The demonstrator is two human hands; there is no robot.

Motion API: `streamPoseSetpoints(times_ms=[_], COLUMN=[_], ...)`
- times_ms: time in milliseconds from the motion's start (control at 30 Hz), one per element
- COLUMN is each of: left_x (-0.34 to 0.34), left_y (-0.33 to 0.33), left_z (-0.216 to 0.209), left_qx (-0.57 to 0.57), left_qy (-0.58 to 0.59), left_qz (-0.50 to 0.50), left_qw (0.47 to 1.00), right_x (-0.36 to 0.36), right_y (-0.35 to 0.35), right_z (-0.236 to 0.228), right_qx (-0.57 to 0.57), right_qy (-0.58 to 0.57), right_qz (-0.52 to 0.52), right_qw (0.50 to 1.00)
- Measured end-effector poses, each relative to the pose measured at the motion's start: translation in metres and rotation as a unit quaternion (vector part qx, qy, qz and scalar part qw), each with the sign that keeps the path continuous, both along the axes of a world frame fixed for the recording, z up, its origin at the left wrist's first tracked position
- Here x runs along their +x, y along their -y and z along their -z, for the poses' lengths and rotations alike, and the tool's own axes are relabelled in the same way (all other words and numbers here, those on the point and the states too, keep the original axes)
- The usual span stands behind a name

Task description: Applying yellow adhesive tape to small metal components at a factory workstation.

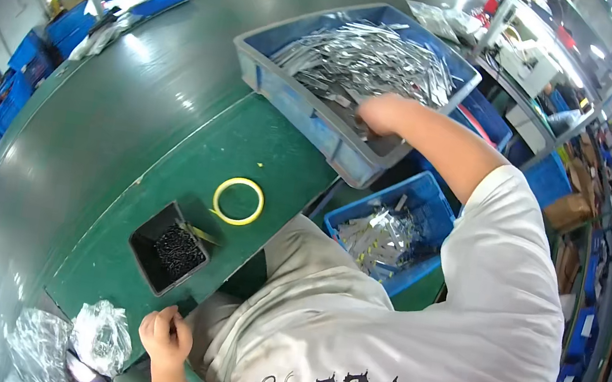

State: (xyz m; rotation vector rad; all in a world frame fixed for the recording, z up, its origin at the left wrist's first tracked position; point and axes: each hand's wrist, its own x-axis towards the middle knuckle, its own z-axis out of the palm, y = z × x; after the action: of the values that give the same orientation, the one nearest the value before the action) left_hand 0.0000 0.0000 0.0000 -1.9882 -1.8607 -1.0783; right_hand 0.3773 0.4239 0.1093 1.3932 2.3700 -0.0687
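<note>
Silvery metal strips (372, 56) lie in a loose, tangled heap inside a large blue-grey plastic crate (294, 107), beside a glossy grey-green surface (105, 116) and the green worktable (185, 158). Below the crate, near the person's lap, sits a smaller blue bin (438, 209) holding flat pieces and clear plastic (385, 237). Crumpled clear plastic bags (101, 338) lie at the table's lower left, and a square black bin (145, 262) of small black parts (176, 251) stands on the green top. The right hand (383, 114) reaches into the crate's near end, beside the strips; its fingertips are hidden, so I cannot tell whether they grasp one. The left hand (164, 334) is near the table edge below the black bin, fingers curled inward; whether they hold anything cannot be told. Near that bin lies a yellow tape ring (261, 200).
</note>
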Motion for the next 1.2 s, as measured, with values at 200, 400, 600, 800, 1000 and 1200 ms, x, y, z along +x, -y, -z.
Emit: streamPoseSetpoints(times_ms=[200, 400, 600, 800, 1000, 1200], left_x=[-0.013, -0.011, 0.000, 0.011, 0.034, 0.048], left_y=[0.010, 0.008, 0.002, 0.016, 0.012, 0.005], left_z=[-0.009, -0.009, -0.019, -0.024, -0.023, -0.036], left_qx=[-0.017, -0.010, 0.027, -0.009, -0.042, -0.170], left_qy=[0.072, 0.128, 0.097, 0.105, 0.193, 0.679], left_qz=[-0.031, -0.034, -0.007, 0.010, 0.060, 0.253], left_qw=[0.997, 0.991, 0.995, 0.994, 0.979, 0.668], right_x=[-0.020, -0.033, 0.001, -0.019, -0.054, -0.134], right_y=[0.012, 0.019, -0.010, 0.009, 0.101, 0.233], right_z=[0.009, -0.018, -0.020, -0.060, -0.099, -0.019], right_qx=[0.032, 0.091, 0.125, 0.012, -0.122, -0.565], right_qy=[-0.014, 0.036, -0.338, -0.667, -0.686, -0.587], right_qz=[-0.012, -0.108, 0.029, -0.021, -0.172, -0.167], right_qw=[0.999, 0.989, 0.932, 0.744, 0.697, 0.556])
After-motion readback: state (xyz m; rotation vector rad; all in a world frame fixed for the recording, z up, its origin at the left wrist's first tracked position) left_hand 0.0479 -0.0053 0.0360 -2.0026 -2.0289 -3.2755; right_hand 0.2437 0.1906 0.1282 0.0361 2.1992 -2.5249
